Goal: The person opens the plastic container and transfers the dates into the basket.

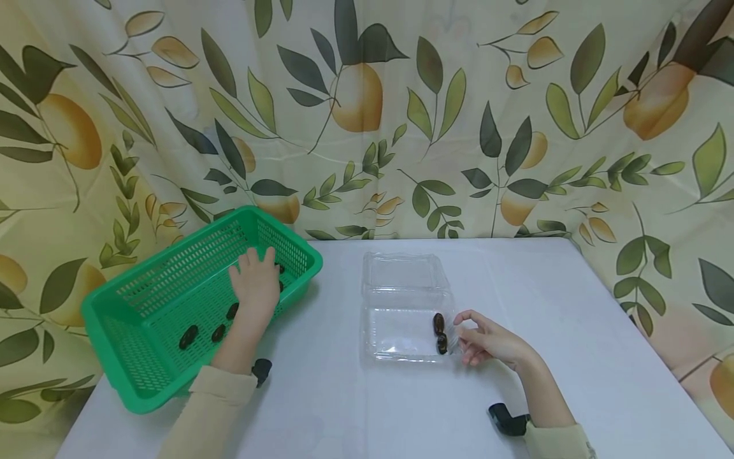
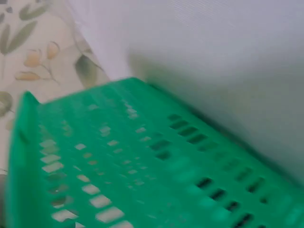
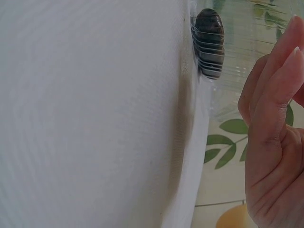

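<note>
My left hand [image 1: 256,285] reaches into the green plastic basket [image 1: 117,306], its fingers spread and loosely bent near its right end. Dark brown dates [image 1: 188,336] lie on the basket floor, some partly hidden beside the hand. In the left wrist view the slotted basket wall [image 2: 90,109] appears, without the hand. My right hand [image 1: 494,342] holds the right edge of a clear plastic container [image 1: 401,331], fingers curled and thumb near the rim. Two dates [image 1: 438,323] sit inside along that side. The right wrist view shows a date [image 3: 209,43] behind the ridged clear wall.
A white cloth [image 1: 344,408] covers the table. The container's open lid [image 1: 401,271] lies back toward the patterned curtain [image 1: 390,146]. Black wrist-worn devices [image 1: 508,421] sit at both wrists.
</note>
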Tool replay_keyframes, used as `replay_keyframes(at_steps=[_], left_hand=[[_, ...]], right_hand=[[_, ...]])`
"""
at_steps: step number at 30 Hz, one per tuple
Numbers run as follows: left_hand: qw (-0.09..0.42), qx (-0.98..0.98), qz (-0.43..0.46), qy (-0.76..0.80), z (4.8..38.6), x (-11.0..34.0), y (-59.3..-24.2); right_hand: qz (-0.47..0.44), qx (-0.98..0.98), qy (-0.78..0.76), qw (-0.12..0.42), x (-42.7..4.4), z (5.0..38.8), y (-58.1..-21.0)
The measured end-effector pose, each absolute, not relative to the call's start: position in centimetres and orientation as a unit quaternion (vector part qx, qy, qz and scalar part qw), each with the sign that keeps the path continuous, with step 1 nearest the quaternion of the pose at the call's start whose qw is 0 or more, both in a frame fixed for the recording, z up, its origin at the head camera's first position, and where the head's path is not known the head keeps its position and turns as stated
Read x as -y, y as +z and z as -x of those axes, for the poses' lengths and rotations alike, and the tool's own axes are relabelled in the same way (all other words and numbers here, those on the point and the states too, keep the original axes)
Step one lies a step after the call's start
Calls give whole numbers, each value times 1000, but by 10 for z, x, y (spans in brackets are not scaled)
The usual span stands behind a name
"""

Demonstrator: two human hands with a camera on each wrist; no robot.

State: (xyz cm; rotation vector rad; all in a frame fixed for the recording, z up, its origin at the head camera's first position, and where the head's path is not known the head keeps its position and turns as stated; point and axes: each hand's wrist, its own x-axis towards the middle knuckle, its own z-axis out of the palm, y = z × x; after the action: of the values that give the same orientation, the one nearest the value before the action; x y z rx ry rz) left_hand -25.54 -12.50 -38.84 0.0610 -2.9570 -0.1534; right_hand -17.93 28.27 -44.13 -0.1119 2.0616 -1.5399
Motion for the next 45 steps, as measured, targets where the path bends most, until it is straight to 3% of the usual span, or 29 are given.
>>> replay_keyframes(at_steps=[11, 34, 45], left_hand=[[221, 971, 92, -16, 246, 70, -387], [164, 907, 386, 40, 235, -41, -441], [192, 870, 451, 53, 236, -67, -464]], right_hand=[[36, -769, -573, 281, -283, 178, -439], [36, -769, -574, 279, -282, 180, -443], [38, -769, -574, 278, -283, 179, -444]])
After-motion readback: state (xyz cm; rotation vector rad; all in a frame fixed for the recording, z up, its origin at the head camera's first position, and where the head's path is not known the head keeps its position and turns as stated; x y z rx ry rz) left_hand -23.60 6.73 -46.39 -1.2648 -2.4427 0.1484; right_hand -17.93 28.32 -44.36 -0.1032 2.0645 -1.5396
